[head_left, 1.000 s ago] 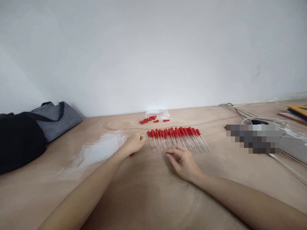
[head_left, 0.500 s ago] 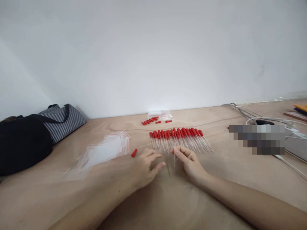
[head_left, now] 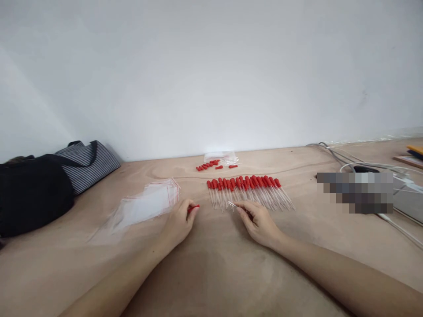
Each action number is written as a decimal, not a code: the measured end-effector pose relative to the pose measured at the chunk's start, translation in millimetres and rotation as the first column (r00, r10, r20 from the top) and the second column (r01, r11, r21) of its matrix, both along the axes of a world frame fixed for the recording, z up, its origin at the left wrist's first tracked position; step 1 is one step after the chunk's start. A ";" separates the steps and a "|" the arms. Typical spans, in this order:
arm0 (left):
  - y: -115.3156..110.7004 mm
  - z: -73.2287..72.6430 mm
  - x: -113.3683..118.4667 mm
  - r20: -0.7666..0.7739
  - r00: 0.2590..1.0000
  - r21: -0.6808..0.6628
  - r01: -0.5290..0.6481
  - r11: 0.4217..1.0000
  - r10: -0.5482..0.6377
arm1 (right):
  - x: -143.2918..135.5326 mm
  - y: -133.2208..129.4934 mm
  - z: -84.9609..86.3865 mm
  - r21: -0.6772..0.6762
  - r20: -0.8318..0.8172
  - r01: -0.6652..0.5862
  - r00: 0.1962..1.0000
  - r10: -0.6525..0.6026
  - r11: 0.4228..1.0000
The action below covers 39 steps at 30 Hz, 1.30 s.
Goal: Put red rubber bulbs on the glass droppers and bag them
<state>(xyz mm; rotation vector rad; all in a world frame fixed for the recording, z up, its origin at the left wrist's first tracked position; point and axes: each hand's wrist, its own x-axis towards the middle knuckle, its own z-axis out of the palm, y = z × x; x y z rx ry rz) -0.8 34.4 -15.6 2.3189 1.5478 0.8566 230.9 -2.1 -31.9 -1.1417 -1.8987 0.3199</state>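
Note:
My left hand (head_left: 180,221) pinches a red rubber dropper bulb (head_left: 193,208), whose narrow end points right. Across from it, my right hand (head_left: 259,223) is closed on a thin clear glass dropper tube (head_left: 232,204); one end sticks out to the left of the fingers and the rest is mostly hidden in the hand. The bulb and the tube are apart. Just beyond my right hand lies a row of several droppers (head_left: 246,185), red bulbs away from me and clear tips towards me. Farther back are several loose red bulbs (head_left: 206,165).
Clear zip bags (head_left: 148,200) lie spread left of my left hand. Another clear bag with glass tubes (head_left: 222,157) is near the wall. A black bag and a striped bag (head_left: 87,165) stand at far left. Cables (head_left: 333,156) and a blurred-out object (head_left: 360,192) are at right.
My left hand has moved left and picked the red bulb up from the table. In my right hand the glass tube has turned from upright to pointing left.

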 end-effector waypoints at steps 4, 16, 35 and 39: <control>-12.5 -6.8 32.8 0.425 0.894 -0.221 0.257 0.941 -0.145 | -0.8 1.5 0.2 -0.004 0.006 0.009 1.000 -0.009 1.000; -12.1 -12.2 48.8 0.655 0.748 -0.285 0.373 0.883 -0.104 | -2.9 -1.3 2.9 -0.026 0.079 -0.034 0.996 0.036 0.999; -21.5 -8.9 45.5 0.657 0.749 -0.312 0.370 0.875 -0.083 | 2.9 -4.2 4.0 0.066 0.308 -0.163 0.942 0.136 0.984; -22.7 -12.5 45.2 0.614 0.781 -0.304 0.365 0.880 -0.111 | 2.6 -4.4 4.2 0.095 0.333 -0.177 0.933 0.136 0.980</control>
